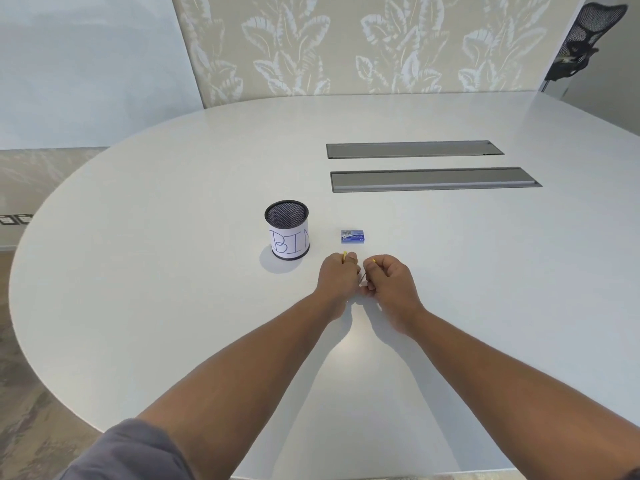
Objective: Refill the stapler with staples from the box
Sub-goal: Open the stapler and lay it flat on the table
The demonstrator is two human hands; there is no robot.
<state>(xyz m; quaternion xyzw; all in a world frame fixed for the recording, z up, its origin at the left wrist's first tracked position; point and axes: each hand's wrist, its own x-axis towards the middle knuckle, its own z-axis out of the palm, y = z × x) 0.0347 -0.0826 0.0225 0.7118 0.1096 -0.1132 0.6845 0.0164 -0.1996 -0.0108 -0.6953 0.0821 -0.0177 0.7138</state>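
A small yellow stapler (344, 256) is mostly hidden inside my two hands; only yellow tips show above the fingers, plus a thin metal part between the hands. My left hand (337, 278) is closed around one end and my right hand (389, 280) around the other, both resting low over the white table (173, 271). The blue staple box (353, 236) lies closed on the table just beyond my hands, apart from them.
A black mesh cup labelled "BIN" (288, 235) stands left of the box. Two grey cable hatches (433, 180) are set into the table farther back. A black mesh chair (585, 39) is at the far right.
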